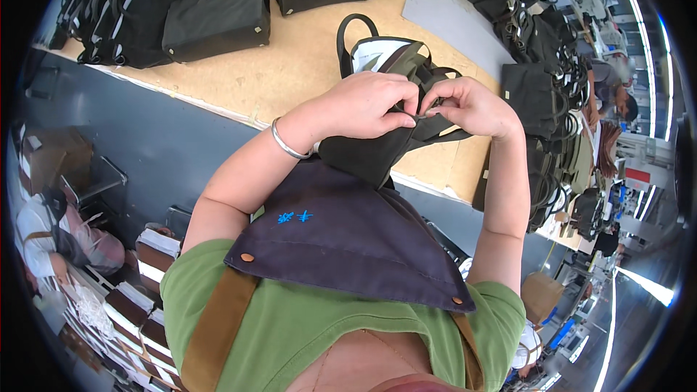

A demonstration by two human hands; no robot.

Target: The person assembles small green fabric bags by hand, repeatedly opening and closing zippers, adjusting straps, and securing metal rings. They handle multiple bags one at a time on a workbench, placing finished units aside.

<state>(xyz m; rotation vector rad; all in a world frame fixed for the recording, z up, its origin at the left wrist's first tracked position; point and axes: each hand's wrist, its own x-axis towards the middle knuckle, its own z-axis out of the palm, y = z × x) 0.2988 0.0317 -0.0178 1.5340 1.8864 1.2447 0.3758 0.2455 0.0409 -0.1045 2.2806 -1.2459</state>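
Observation:
A black handbag (367,154) is tilted against my dark apron (327,229) at the table's near edge. Its top gapes, showing olive-green fabric and a white sheet (374,52) inside, and one looped handle stands up on the far side. My left hand (372,105) is closed in a pinch on the bag's upper edge. Close beside it, my right hand (468,105) pinches the same edge near a black strap, fingertips almost meeting the left ones. Whatever small part lies between the fingertips is hidden.
On the tan tabletop (290,65) stand two finished-looking black handbags (218,22), with a heap of black bags (123,18) at the far left. More black bags (534,98) line the right side. A grey sheet (454,18) lies at the back. Other people sit at far left and right.

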